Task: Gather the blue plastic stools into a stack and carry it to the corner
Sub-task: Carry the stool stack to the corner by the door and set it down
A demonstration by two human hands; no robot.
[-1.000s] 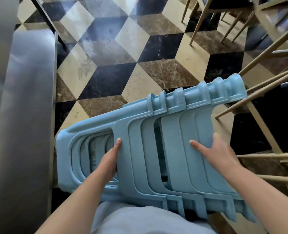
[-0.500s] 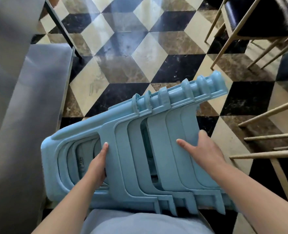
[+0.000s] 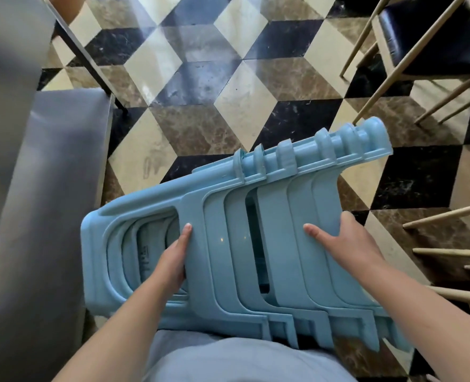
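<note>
Head view, looking down. The floor (image 3: 256,86) is tiled in a cube pattern of black, cream and brown marble. A grey padded bench (image 3: 43,205) runs along the left edge, a dark metal leg (image 3: 90,62) slanting down beside it. Wooden chairs (image 3: 410,51) with dark seats stand at upper right, and further pale wooden legs enter from the right edge. The stack of blue plastic stools (image 3: 228,244) lies on its side, held off the floor against the person's grey-clad body, seats to the left and legs fanned to the right. The left hand (image 3: 173,260) grips a leg of the outermost stool, fingers curled out of sight behind it. The right hand (image 3: 344,241) clasps the legs farther right, thumb pressed on top.
</note>
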